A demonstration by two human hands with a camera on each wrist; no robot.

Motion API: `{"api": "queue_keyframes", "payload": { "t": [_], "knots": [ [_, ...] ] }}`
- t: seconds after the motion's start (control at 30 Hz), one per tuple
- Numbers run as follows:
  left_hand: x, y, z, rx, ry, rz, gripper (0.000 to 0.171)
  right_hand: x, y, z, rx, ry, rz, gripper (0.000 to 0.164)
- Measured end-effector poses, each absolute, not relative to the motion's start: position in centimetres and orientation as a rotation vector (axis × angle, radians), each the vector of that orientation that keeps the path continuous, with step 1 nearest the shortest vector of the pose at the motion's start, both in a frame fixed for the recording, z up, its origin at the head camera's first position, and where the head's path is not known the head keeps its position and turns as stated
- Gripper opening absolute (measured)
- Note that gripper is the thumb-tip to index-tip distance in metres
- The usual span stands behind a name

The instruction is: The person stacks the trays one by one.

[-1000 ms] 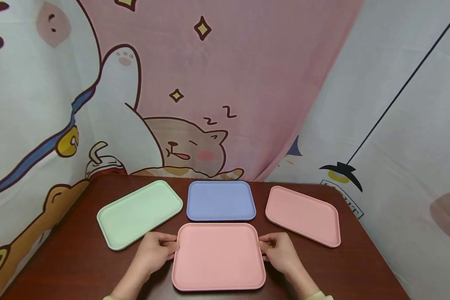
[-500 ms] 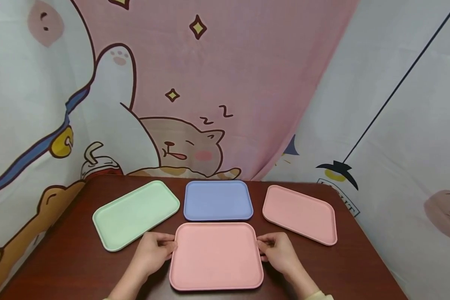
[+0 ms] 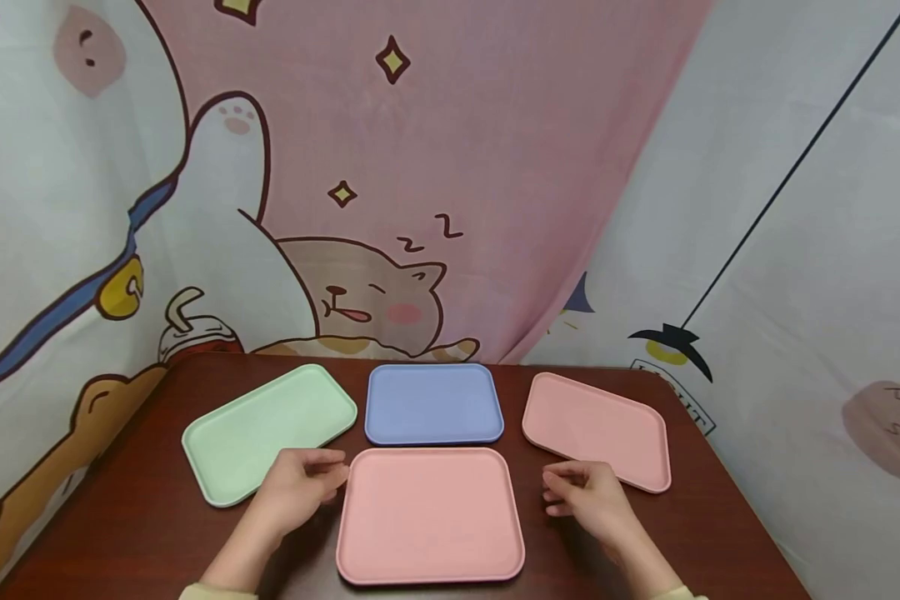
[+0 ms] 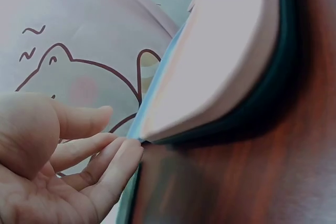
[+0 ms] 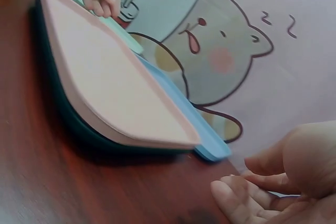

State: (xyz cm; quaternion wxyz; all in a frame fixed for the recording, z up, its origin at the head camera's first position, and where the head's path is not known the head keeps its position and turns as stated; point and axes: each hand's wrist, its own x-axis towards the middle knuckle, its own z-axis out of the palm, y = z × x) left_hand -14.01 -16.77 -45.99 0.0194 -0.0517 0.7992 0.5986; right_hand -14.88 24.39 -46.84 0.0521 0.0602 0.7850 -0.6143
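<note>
A pink rectangular tray [image 3: 430,515] with rounded corners lies level on the brown table, nearest to me. Both wrist views show a dark band under its rim. My left hand [image 3: 300,492] is just beside the tray's left edge, thumb and fingers loosely bent and holding nothing. In the left wrist view that hand [image 4: 68,166] has its fingertips right by the tray's corner. To the right of the tray, my right hand [image 3: 588,500] hovers apart from the edge; in the right wrist view its fingers [image 5: 231,198] are relaxed, with nothing between them.
Behind the near tray lies a blue tray [image 3: 433,404]. A light green tray [image 3: 270,433] sits slanted at the left, and another pink tray [image 3: 596,429] is angled at the right. A cartoon-printed curtain [image 3: 495,167] hangs along the table's far edge.
Both hands have let go of the near pink tray's sides. The right hand has moved off to the right, the left slightly left and up. The tray stays on the table in front.
</note>
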Motion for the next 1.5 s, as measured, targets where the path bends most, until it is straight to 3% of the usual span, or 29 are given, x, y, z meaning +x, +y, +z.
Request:
{"api": "queue_keyframes", "payload": {
  "t": [0.57,1.0,1.27,1.5],
  "knots": [
    [-19.7,-11.1,-43.8,0.237,2.509,1.747,0.031,-15.2,34.0,-44.5,0.351,2.393,-1.863,0.042],
    [-25.0,-4.8,-41.3,0.332,2.213,1.655,0.041,-16.2,41.9,-44.5,0.450,2.487,-1.757,0.054],
    [-27.5,-1.3,-40.2,0.398,2.129,1.562,0.042,-17.1,44.4,-44.7,0.445,2.639,-1.541,0.061],
    [-28.9,2.1,-40.4,0.365,1.986,1.634,0.044,-18.0,45.1,-45.5,0.442,2.666,-1.519,0.057]
  ]
}}
